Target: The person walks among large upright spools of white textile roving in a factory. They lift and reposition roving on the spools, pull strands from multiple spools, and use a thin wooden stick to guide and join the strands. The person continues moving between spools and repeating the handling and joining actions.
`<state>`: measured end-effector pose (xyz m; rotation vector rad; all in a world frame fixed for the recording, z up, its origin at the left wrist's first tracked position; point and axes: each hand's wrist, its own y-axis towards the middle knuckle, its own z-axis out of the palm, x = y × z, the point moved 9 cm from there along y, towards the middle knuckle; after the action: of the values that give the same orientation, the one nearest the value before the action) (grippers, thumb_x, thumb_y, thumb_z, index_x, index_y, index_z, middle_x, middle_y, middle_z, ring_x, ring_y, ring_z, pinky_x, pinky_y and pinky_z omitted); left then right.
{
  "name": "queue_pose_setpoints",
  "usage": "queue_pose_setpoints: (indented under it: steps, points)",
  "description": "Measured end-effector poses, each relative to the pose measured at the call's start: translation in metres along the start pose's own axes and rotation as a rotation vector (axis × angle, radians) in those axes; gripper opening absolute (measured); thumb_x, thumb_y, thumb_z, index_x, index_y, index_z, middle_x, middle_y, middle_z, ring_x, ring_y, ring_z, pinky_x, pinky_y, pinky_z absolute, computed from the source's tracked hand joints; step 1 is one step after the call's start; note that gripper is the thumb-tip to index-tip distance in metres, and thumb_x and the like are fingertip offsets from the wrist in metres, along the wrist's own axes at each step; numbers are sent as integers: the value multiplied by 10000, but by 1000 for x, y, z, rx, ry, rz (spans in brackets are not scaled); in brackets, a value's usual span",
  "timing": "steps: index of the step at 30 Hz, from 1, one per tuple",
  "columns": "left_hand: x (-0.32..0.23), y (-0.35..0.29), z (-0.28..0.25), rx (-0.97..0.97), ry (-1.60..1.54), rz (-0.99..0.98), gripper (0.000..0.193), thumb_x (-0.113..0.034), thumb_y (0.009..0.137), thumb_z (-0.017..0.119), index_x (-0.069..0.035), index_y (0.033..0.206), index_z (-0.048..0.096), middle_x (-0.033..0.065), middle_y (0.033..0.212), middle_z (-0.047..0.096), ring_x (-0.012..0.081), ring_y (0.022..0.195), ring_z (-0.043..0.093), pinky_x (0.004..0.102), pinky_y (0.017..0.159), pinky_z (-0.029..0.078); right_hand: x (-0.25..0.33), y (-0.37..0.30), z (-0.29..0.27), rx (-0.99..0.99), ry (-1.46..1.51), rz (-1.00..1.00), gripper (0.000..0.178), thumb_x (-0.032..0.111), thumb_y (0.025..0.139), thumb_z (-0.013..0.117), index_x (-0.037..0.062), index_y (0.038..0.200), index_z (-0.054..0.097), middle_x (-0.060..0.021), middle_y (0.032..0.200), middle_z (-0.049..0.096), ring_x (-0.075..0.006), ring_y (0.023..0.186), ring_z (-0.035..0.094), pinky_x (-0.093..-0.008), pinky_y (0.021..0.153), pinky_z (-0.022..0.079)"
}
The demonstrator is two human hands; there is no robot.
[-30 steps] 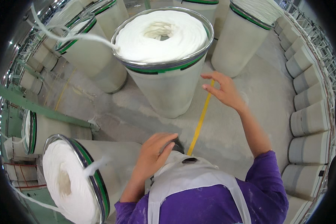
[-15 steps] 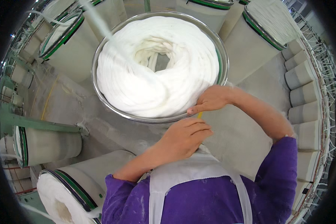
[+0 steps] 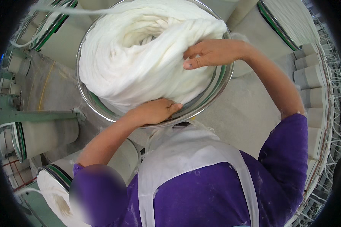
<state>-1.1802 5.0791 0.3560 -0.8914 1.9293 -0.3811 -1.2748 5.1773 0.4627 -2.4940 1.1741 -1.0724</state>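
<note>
A thick ring-shaped coil of white fibre sliver (image 3: pixel 117 68) fills a round can with a shiny metal rim (image 3: pixel 225 85) in front of me. The coil leans up and away from the near right side, where the can's inner wall shows. At the near rim, my left hand (image 3: pixel 155 111) reaches inside and its fingers curl against the underside of the coil, partly hidden. My right hand (image 3: pixel 214 53) is on the coil's right side, fingertips sunk into the fibre, thumb resting on its surface. From the coil, a loose strand of sliver (image 3: pixel 70 10) runs off to the upper left.
Another sliver-filled can (image 3: pixel 55 196) stands at lower left, and one can (image 3: pixel 45 138) beside a green machine beam (image 3: pixel 38 116). More cans (image 3: pixel 276 30) stand at upper right and upper left. A curved row of pale cans (image 3: pixel 310 77) lines the right side.
Both hands have moved from the near rim onto the coil, the left going into the can. The coil's near side is raised and pushed away, and the loose strand has swung leftward.
</note>
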Motion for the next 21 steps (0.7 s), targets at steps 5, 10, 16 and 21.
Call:
queue_pose_setpoints:
  steps: [5,10,16,21]
  points:
    - [16,3,-19,-339,126,-28,546,-477,979,361,-33,1251,525,218,1172,598,393,1104,547,422,979,403,-6,-30,-5,39,137,-121,622,570,875,542,42,1194,614,-150,1121,644,-297,1067,584,-378,942,437]
    - [41,-13,-55,-516,311,-209,411,-367,916,515,-47,1147,631,154,1085,660,395,869,645,422,865,503,-49,-67,-1,-45,-304,-149,521,521,828,620,62,1070,658,-95,1026,663,-265,1045,566,-373,971,405]
    - [50,-49,-117,-1078,164,-100,209,-211,835,577,-48,894,694,181,797,669,373,802,642,437,769,509,-57,-61,15,-432,-618,-366,436,541,763,603,119,864,646,-39,854,620,-245,926,556,-362,864,422]
    - [118,-86,-152,-1167,15,-31,350,-138,759,682,-36,1090,639,166,1007,674,335,958,634,397,845,497,1,-30,51,-392,-671,-366,425,540,766,583,118,774,632,-24,738,571,-208,824,560,-347,742,435]
